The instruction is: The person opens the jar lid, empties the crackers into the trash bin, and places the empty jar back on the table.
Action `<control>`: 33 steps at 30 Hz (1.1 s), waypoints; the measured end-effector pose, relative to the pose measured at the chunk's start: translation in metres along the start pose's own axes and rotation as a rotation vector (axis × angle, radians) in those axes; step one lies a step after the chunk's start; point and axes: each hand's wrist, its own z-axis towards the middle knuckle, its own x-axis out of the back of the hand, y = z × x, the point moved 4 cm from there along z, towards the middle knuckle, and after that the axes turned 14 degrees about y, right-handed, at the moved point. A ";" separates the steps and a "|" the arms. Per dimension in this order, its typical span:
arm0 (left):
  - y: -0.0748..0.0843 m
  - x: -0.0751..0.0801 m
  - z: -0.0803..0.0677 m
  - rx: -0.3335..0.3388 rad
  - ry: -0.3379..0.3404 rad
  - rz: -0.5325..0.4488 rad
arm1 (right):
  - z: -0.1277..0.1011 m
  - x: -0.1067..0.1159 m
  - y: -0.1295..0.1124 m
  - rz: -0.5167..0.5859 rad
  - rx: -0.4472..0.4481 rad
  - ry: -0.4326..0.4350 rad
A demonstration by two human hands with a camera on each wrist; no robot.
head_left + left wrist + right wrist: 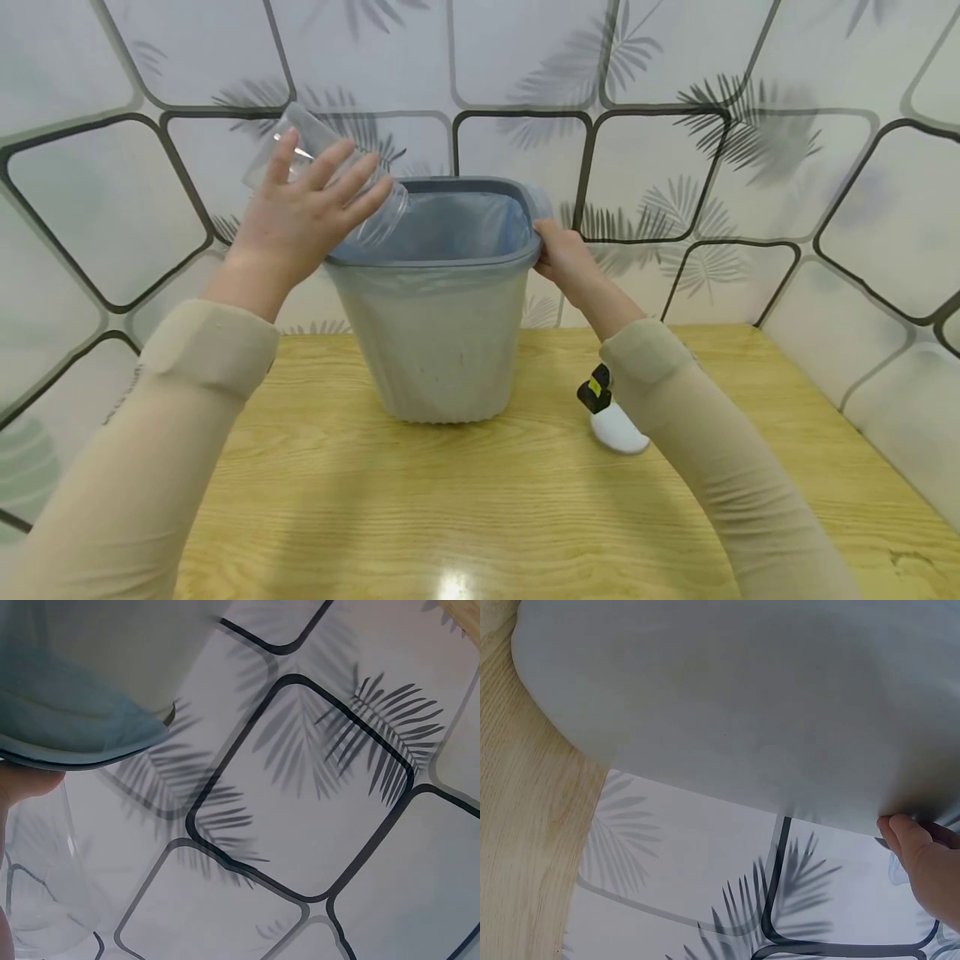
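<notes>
A pale bin [442, 350] with a grey rim and a bluish liner bag [480, 221] stands upright on the wooden table. My left hand [300, 212] holds a clear plastic cup [315, 129], tilted over the bin's left rim with its lower end at the opening. In the left wrist view, the cup [52, 855] shows beneath the rim, with only part of the hand visible. At the bin's right side, my right hand [562, 258] grips the rim. The right wrist view shows these fingers [904, 832] against the bin wall [720, 697].
A white rounded object [618, 429] lies on the table [450, 508] by the right forearm. Just above it is a black piece [595, 390] with a yellow mark, partly behind the sleeve. Patterned walls [517, 158] rise behind and at both sides.
</notes>
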 end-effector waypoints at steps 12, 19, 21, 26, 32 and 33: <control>-0.011 0.001 -0.019 0.399 0.157 -0.188 | 0.000 0.002 0.000 -0.002 0.001 0.005; -0.019 0.001 -0.043 0.644 0.492 -0.316 | -0.001 0.002 0.000 -0.008 0.015 -0.017; -0.021 0.001 -0.050 0.723 0.513 -0.370 | -0.001 0.002 0.001 -0.011 0.012 -0.020; -0.024 -0.004 -0.065 0.960 0.473 -0.529 | -0.003 0.003 0.001 -0.017 0.000 -0.030; -0.015 -0.010 -0.088 1.270 0.410 -0.736 | -0.007 0.002 0.002 -0.042 -0.022 -0.041; -0.012 -0.010 -0.092 1.316 0.402 -0.775 | -0.007 0.002 0.002 -0.049 -0.024 -0.042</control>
